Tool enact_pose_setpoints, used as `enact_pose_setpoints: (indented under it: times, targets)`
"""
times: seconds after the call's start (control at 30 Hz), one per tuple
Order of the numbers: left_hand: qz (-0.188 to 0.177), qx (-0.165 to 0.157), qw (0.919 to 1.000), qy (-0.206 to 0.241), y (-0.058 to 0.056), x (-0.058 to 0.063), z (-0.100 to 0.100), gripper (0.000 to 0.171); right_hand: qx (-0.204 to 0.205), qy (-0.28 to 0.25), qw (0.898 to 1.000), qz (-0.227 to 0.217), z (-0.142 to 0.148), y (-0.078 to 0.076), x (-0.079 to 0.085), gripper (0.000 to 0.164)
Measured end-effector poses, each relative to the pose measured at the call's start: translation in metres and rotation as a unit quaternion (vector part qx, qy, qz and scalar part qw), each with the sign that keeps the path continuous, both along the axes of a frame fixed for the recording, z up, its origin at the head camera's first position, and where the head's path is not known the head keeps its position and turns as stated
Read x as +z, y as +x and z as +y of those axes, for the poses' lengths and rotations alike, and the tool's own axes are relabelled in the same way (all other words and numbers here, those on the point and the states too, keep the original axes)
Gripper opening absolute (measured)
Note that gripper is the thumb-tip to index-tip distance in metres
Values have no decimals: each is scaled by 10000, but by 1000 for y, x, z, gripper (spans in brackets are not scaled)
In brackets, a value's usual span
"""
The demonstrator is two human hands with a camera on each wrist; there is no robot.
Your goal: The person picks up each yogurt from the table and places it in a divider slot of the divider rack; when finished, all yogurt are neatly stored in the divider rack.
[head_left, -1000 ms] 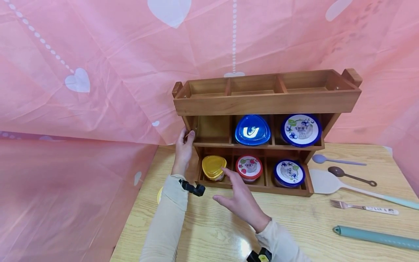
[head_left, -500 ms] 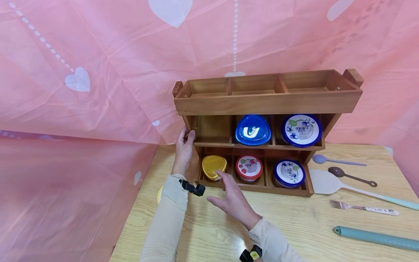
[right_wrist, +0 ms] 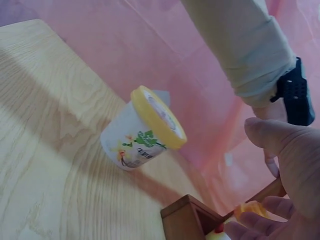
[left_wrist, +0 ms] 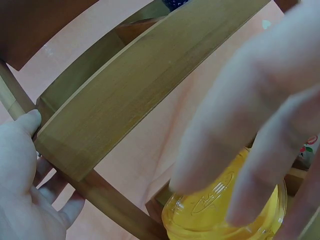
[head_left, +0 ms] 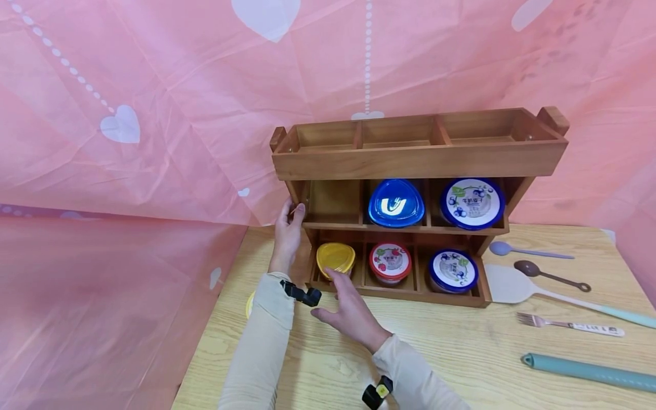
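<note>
My left hand [head_left: 288,239] grips the left side post of a three-tier wooden rack [head_left: 420,162]. In the left wrist view its thumb presses the board edge while the fingers curl behind the post. A tub with a yellow rounded-triangle lid [head_left: 335,255] sits in the bottom left compartment. Over its front edge reach the fingers of my right hand [head_left: 353,316], thumb spread apart, nothing held between them. Beside that tub stand a red-lidded tub [head_left: 390,262] and a blue-rimmed tub [head_left: 453,270]. The middle tier holds a blue triangular-lidded tub [head_left: 396,203] and a round blue-rimmed tub [head_left: 472,203].
A white tub with a yellow lid [right_wrist: 135,135] stands on the table left of the rack, mostly hidden behind the left sleeve in the head view. On the right lie two spoons [head_left: 528,268], a white spatula [head_left: 507,285], a fork [head_left: 569,324] and a teal rod [head_left: 589,370].
My right hand has moved left and slightly down, from beside the yellow-lidded tub to its front edge. My left hand stays on the rack's post.
</note>
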State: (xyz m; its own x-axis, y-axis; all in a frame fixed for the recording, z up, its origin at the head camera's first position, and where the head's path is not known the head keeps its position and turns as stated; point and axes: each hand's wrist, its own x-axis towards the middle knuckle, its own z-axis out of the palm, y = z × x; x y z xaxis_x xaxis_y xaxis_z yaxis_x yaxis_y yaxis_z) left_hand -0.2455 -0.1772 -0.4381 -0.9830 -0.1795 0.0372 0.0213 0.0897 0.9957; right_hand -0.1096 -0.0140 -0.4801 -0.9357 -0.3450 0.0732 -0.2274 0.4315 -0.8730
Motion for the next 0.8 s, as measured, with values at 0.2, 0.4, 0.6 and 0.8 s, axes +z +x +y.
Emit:
enact_pose_setpoints:
  times: [0.2,0.4,0.6,0.8]
  targets:
    - [20,-2,10000,-27,0,1,-2,58,182,35,9998,-47,-11,-5,-6,86]
    - [-3,0,10000,-94,1,1,-4,57,389,34,9991,-162,-22,-10,-11,88]
    - [-60,44,9999,-135,1,1,-6,57,644,-94,9979,-76,-31,-14,-17,88]
    - [-45,75,9999,-124,0,1,-7,58,841,-317,9960,0,-39,-17,-25,92]
